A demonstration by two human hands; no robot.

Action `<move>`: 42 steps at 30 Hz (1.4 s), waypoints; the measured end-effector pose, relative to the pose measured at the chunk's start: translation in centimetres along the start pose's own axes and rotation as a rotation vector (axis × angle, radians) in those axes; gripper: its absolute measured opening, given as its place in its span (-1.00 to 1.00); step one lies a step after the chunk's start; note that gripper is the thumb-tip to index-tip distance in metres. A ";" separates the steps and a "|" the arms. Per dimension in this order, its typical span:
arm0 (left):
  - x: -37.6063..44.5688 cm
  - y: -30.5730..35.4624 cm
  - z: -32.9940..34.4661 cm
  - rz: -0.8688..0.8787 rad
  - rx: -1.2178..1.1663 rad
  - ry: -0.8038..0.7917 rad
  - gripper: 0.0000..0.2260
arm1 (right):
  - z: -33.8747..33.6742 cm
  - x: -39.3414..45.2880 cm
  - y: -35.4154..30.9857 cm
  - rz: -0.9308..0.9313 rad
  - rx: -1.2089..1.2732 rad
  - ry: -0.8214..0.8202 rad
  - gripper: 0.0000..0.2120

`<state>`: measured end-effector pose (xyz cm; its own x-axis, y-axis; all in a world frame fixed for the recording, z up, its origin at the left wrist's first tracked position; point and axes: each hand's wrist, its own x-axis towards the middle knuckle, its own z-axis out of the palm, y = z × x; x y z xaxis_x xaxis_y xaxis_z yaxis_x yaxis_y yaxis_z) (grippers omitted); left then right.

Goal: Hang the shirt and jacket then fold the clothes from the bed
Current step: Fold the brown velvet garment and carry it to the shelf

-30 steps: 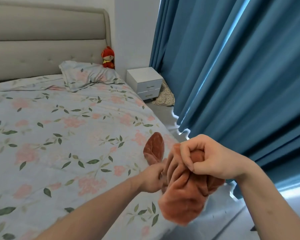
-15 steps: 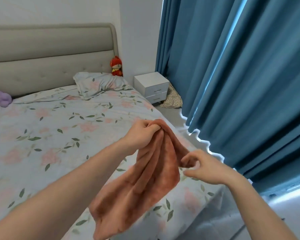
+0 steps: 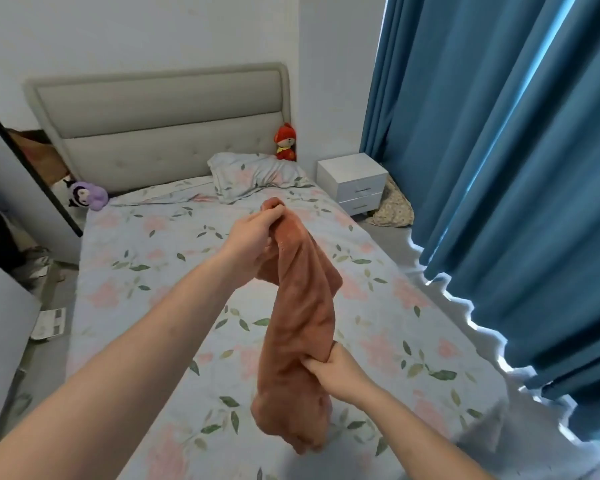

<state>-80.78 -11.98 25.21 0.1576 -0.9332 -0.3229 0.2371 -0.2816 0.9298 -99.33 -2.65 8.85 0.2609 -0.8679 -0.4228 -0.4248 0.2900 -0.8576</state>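
Clothes-folding moves on: our left hand (image 3: 253,242) has lifted the rust-brown garment (image 3: 300,317) high over the bed (image 3: 146,258), gripping its top, while our right hand (image 3: 329,370) has dropped to pinch it lower, stretching it lengthwise.

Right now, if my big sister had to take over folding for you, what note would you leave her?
Left hand: grips the top end of the rust-brown cloth, lifted above the bed.
Right hand: pinches the cloth lower down, on its right edge.
The cloth hangs long and bunched between the hands, not yet folded.
No shirt, jacket or folded pile shows in this view, so I cannot tell whether hanging is done.
Left: spread the cloth flat on the bed, fold it, then check for more clothes.
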 end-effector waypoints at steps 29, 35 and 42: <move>-12.8 -19.5 -31.1 0.162 0.721 -0.209 -0.78 | 16.5 -8.6 -8.4 0.159 0.839 0.226 -0.73; -12.0 -12.5 -30.8 0.343 0.721 -0.208 -0.80 | 19.6 -10.5 -6.4 0.213 0.030 0.333 -0.02; -12.9 -10.3 -27.3 0.509 0.865 -0.400 -0.91 | 25.2 -10.0 -9.5 -0.077 -0.150 0.215 -0.77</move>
<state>-59.10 9.00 14.93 -0.3151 -0.9463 0.0722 -0.5499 0.2440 0.7988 -76.05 13.40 13.87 0.1142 -0.9555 -0.2720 -0.5388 0.1704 -0.8250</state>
